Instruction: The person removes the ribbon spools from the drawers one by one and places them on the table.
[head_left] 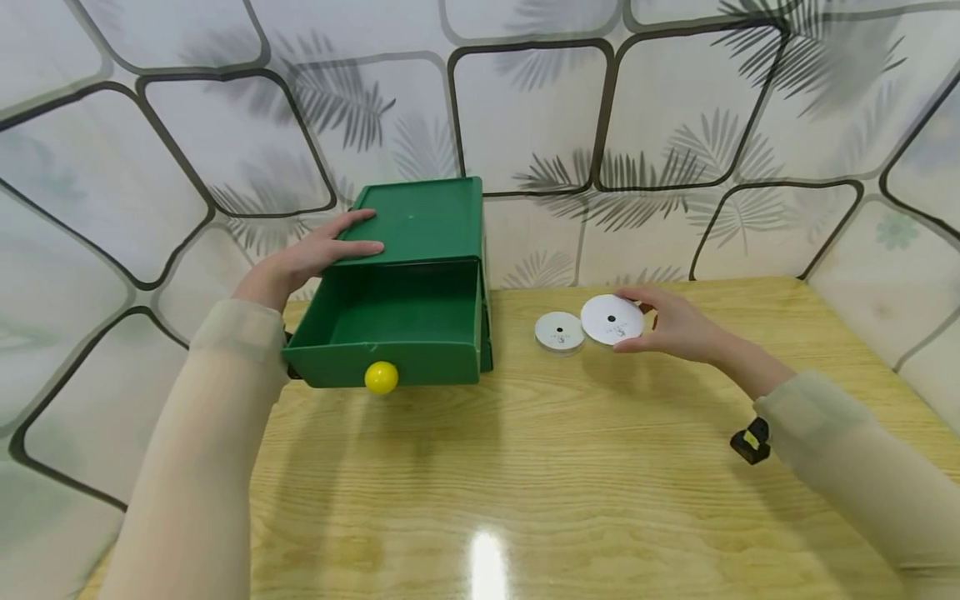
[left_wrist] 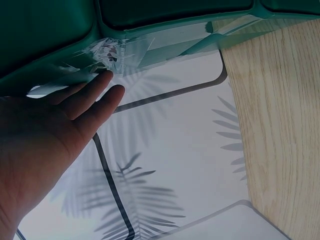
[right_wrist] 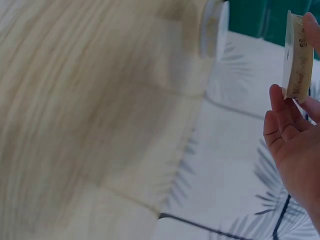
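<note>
My left hand (head_left: 307, 254) rests with straight fingers on the left side of a green drawer box (head_left: 431, 218). Its drawer (head_left: 427, 362), with a round yellow knob (head_left: 382, 377), is pulled out, and its visible inside is bare. On the right, my right hand (head_left: 678, 327) pinches a white ribbon spool (head_left: 600, 311) by its edge, above the table. In the right wrist view, a printed gold-tan ribbon (right_wrist: 301, 62) is wound on it. A second white spool (head_left: 557, 340) lies flat on the table, just left of the held one.
The light wood table (head_left: 600, 492) meets a wall (head_left: 540, 117) covered in leaf-patterned sheeting right behind the box. Clear tape (left_wrist: 110, 50) clings to the box in the left wrist view. A small black device (head_left: 752, 442) sits at my right wrist.
</note>
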